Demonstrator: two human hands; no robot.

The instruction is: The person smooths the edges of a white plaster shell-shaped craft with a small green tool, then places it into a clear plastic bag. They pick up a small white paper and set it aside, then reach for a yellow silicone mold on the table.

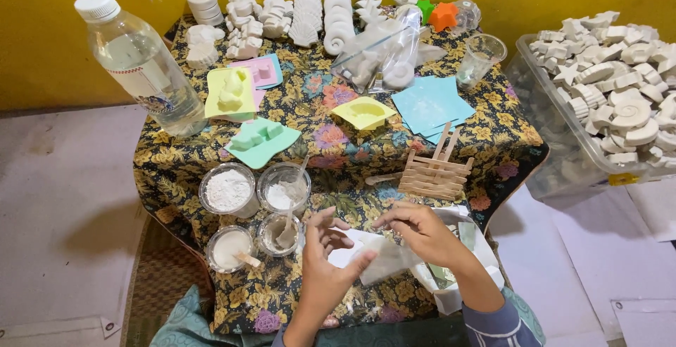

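The low table, draped in a floral cloth, carries everything. Beside its right edge, a clear plastic bin sits heaped with white cast shell and star shapes. Near the far left corner a large water bottle stands tilted in view. Along the far edge run rows of finished white plaster casts, with a clear bag of more casts just in front of them. Mid-cloth lie yellow, pink and mint-green moulds, a stack of pale blue sheets, and a small rack of wooden sticks. Toward the near left corner four small cups hold white powder or paste.

At the near edge, both hands work on a pale, translucent mould sheet. The left hand has its fingers half spread, thumb and fingertips pinching the sheet's left side. The right hand curls loosely over its top, fingers bent onto it.

This looks like the handling or flexing of a mould, perhaps to free a cast, though no cast shows clearly. The next move would seem to call for gentle, even bending, since set plaster chips easily.
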